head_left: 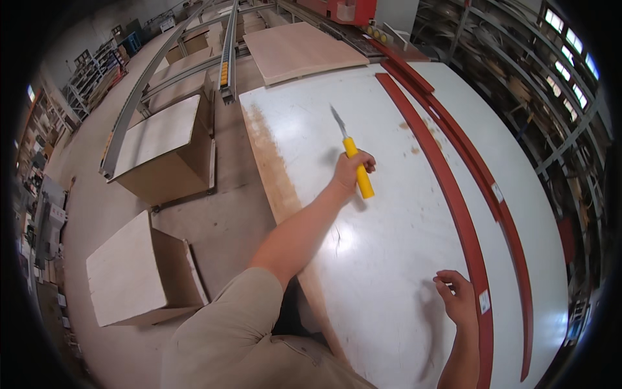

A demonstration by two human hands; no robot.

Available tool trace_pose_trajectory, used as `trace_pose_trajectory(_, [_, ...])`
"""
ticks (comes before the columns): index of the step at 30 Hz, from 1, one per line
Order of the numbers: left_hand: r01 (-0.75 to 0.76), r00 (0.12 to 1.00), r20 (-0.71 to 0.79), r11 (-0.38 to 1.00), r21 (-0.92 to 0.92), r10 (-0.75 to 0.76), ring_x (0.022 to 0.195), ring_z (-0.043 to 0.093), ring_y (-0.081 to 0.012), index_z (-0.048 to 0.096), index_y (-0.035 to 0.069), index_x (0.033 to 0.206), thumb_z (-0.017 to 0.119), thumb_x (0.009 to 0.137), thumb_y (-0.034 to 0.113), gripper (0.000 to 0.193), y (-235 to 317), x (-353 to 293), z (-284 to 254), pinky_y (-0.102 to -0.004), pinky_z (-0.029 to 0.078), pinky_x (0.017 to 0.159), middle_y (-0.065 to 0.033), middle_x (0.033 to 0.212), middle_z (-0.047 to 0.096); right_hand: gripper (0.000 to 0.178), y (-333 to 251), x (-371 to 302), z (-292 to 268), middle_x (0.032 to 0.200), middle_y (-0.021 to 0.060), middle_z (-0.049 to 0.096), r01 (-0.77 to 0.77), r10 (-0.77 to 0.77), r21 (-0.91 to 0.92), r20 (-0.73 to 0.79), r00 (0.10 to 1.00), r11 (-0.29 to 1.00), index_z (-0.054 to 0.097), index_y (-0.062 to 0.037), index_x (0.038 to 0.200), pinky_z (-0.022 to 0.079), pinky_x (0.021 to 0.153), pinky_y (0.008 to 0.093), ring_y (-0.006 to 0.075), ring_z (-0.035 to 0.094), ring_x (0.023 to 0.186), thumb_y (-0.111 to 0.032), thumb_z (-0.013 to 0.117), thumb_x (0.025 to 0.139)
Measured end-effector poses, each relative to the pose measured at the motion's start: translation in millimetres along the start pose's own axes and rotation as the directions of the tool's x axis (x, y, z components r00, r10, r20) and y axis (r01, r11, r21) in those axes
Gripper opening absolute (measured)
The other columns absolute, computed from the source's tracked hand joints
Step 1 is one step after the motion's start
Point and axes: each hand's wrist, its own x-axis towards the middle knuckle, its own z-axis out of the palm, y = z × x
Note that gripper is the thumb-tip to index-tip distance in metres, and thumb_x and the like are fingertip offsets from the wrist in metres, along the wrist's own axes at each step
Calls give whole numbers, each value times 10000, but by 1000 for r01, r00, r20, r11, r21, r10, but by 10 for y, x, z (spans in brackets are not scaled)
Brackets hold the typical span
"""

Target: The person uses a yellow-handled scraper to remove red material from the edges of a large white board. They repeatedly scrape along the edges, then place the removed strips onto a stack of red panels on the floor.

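Observation:
My left hand is closed round the yellow handle of a knife, raised above a white-topped table. Its narrow, pointed metal blade points away from me, toward the far side. At the lower right, my right hand hovers over the tabletop with fingers curled in toward the thumb. Whether something small is pinched there cannot be made out. Just right of that hand runs a long dark-red strip with a white label near its close end. A second red strip lies beyond it, also labelled.
A pinkish board rests at the table's far end, near a red machine. Conveyor rails stretch away at the far left. Box-like wooden stands occupy the floor left of the table. Loaded metal racks line the right side.

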Motion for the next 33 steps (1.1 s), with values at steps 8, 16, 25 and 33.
trace_pose_trajectory(8, [161, 981, 131, 980, -114, -146, 747, 591, -200, 600, 32, 735, 619, 813, 128, 126, 48, 1725, -534, -325, 507, 719, -112, 813, 649, 303, -1054, 2810, 113, 1116, 195, 691, 138, -178, -631, 0, 984, 764, 689, -5, 1133, 505, 952, 406, 346, 635, 1081, -150, 714, 869])
trace_pose_trajectory(16, [188, 982, 85, 948, -257, -171, 748, 557, -201, 522, 49, 685, 588, 783, 84, 123, 2, 2113, -432, -327, 467, 713, -120, 803, 615, 456, -1282, 5792, 59, 1241, 178, 650, 67, -389, -771, -243, 889, 633, 643, -59, 1252, 495, 983, 450, 364, 613, 1143, -222, 711, 832])
trace_pose_trajectory(25, [280, 960, 78, 894, -351, -270, 733, 563, -204, 495, 57, 669, 592, 758, 113, 142, 2, 2077, -401, -333, 470, 713, -120, 787, 601, 608, -1500, 6966, 412, 1262, 279, 617, -121, -81, -785, -213, 974, 607, 537, 5, 1334, 500, 1003, 449, 410, 612, 1176, -228, 696, 795])
trace_pose_trajectory(33, [186, 972, -45, 869, -459, -232, 724, 562, -219, 511, 69, 713, 564, 759, 109, 81, 18, 2176, -424, -330, 457, 705, -114, 800, 603, 449, -1191, 4855, 321, 1048, 335, 659, -211, -82, -705, -357, 931, 677, 503, 78, 1170, 519, 898, 487, 485, 635, 1050, -45, 623, 755])
